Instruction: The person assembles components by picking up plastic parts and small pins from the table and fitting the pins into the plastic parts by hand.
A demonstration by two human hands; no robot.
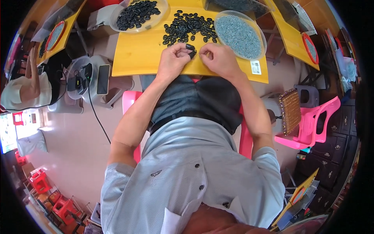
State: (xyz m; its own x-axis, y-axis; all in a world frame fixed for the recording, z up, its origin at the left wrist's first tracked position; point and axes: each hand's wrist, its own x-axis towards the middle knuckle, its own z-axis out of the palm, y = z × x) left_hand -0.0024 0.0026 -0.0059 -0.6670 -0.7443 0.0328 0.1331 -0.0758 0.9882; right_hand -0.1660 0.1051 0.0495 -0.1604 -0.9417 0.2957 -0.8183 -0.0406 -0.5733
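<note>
My left hand [173, 61] is closed in a pinch near the front of a yellow table [136, 54], holding a small black oval piece [192, 54] at its fingertips. Another black shape [190, 46] sits at the index fingertip; whether it is a finger cover or a second piece I cannot tell. Facing it, my right hand [223, 60] has thumb and fingers pinched together close to the black piece. Anything in that pinch is too small to name. Beyond both hands lies a loose pile of black oval pieces [189, 25].
A clear round tub [264, 46] of small silvery metal parts stands right of the pile. Another clear tub [150, 26] at the far left holds more black ovals. A person [29, 89] sits at a table on the left. A pink chair [300, 140] stands at right.
</note>
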